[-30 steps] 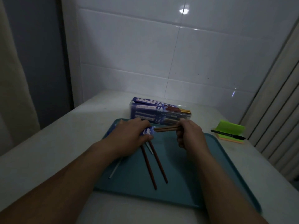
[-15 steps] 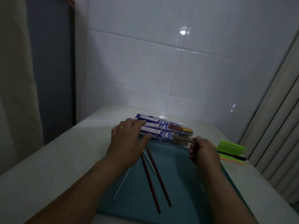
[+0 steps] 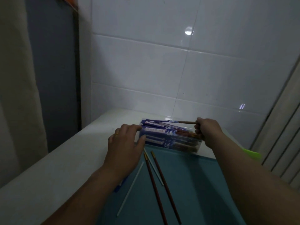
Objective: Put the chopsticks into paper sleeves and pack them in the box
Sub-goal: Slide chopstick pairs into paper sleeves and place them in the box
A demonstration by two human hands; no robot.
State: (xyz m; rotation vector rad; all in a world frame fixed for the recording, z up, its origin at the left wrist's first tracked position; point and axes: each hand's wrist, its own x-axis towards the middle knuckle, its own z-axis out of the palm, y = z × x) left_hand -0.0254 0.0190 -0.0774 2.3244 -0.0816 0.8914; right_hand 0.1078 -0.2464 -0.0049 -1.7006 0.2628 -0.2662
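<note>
A clear box (image 3: 186, 144) with several blue-sleeved chopstick pairs stands at the far edge of the teal tray (image 3: 191, 184). My right hand (image 3: 207, 130) grips the bare brown end of a sleeved chopstick pair (image 3: 162, 121), which lies across the top of the box. My left hand (image 3: 125, 143) rests at the box's left end, fingers touching the sleeves there. Two loose dark red chopsticks (image 3: 155, 184) lie on the tray between my arms.
Two thin white sticks (image 3: 131, 187) lie on the tray beside the loose chopsticks. A blue sleeve (image 3: 120, 185) peeks out under my left forearm. A green pad (image 3: 253, 154) sits at the right. A tiled wall rises close behind the white table (image 3: 48, 172).
Both hands moved away from me, carrying the sleeved pair from over the tray to the top of the box. My left hand shifted to the box's left end.
</note>
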